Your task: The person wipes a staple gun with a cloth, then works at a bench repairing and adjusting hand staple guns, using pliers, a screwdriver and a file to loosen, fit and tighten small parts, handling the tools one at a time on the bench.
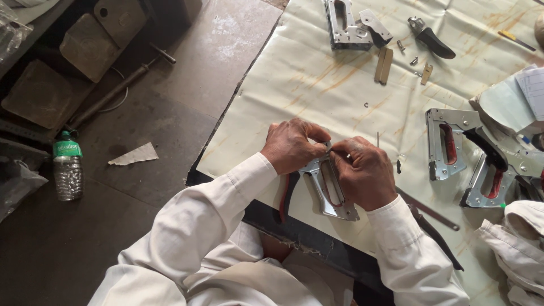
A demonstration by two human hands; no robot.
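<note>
A metal staple gun (328, 190) with a red-and-black handle lies on the pale sheet (317, 85) near its front edge. My left hand (292, 144) grips the top left of its body. My right hand (365, 173) covers its right side, fingertips meeting the left hand's at the gun's upper end. Both wrists are in white sleeves. What the fingertips pinch is hidden.
Two more staple guns (447, 144) (490, 181) lie at the right, another (348, 25) at the top. Small wooden pieces (383, 65), a black-handled tool (433, 39) and a thin rod (428, 209) lie about. A plastic bottle (68, 167) stands on the floor, left. Another person's sleeve (518, 243) shows at the lower right.
</note>
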